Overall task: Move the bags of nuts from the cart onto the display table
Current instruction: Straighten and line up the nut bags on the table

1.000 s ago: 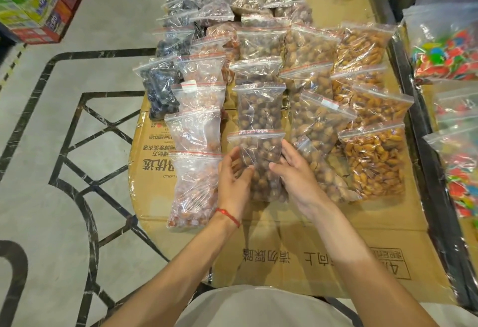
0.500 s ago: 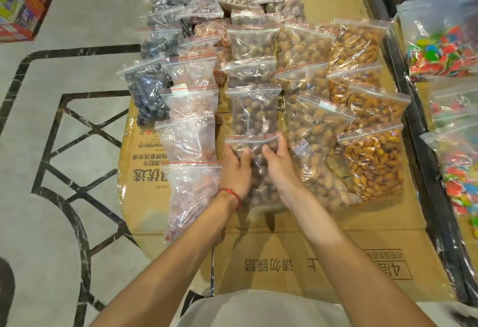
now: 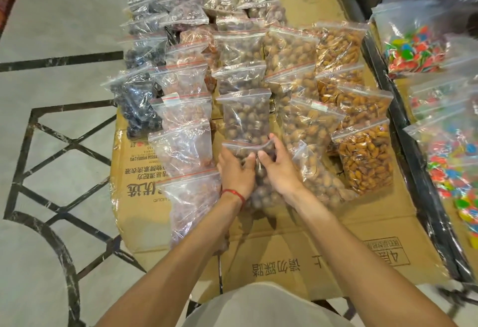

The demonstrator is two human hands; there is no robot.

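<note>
Left hand (image 3: 236, 168): fingers curled round the left edge of the bag of round brown nuts (image 3: 261, 189), thumb on its top face; red cord (image 3: 234, 193) at the wrist.
Right hand (image 3: 279, 170): gripped the same bag's right edge, thumb on top, fingers reaching its upper corner.
Bag's place: between both hands, low over the cardboard sheet (image 3: 336, 225); whether it lay flat was unclear.
Beyond the fingertips: a second brown-nut bag (image 3: 245, 114), its lower edge meeting the held bag.
Beside the left hand: a pale-nut bag (image 3: 191, 197).
Right of the right hand: an almond bag (image 3: 364, 156), apart from it.
</note>
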